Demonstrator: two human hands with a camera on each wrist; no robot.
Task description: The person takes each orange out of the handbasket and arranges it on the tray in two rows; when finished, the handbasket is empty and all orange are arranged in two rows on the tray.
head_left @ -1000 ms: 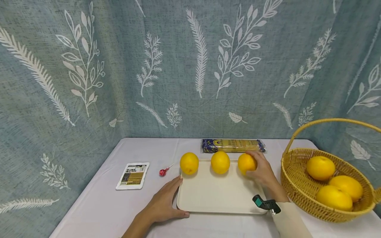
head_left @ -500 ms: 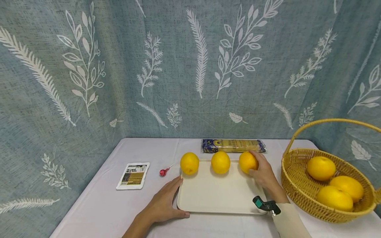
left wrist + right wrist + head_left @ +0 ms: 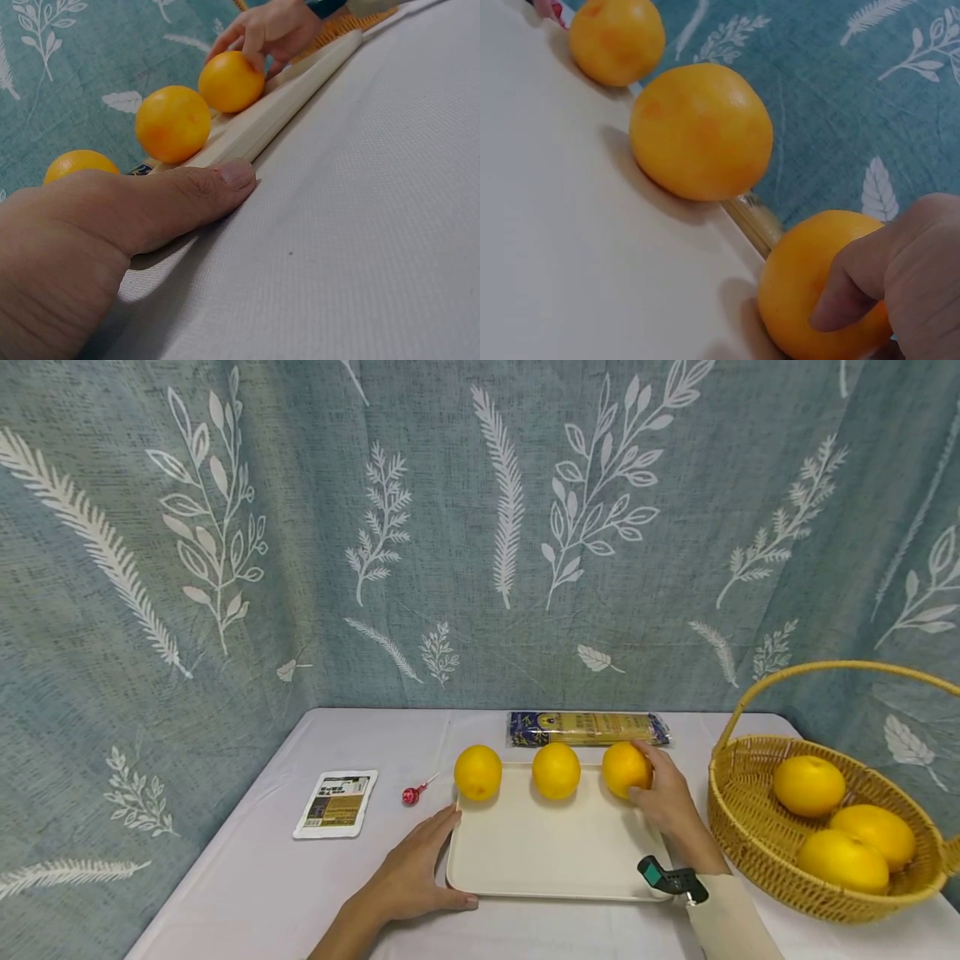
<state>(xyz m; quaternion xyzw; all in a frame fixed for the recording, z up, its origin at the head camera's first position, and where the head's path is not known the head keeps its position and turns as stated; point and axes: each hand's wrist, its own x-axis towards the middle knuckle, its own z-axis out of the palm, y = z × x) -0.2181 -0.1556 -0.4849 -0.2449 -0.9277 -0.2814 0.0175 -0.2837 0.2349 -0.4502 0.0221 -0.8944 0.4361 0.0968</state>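
The right hand (image 3: pixel 663 793) covers the right side of the orange (image 3: pixel 625 769) it holds, so where that fruit meets the tray (image 3: pixel 551 852) cannot be seen from the head view. In the right wrist view the hand is cut off by the right and lower edges, showing only curled fingers (image 3: pixel 870 274). The left hand (image 3: pixel 105 232) fills the near left of its wrist view, cropped, hiding most of the leftmost orange (image 3: pixel 75 163). The basket (image 3: pixel 757 860) runs off the right edge. Print on the flat packet (image 3: pixel 335 803) and the long packet (image 3: pixel 588 727) is too small to read.
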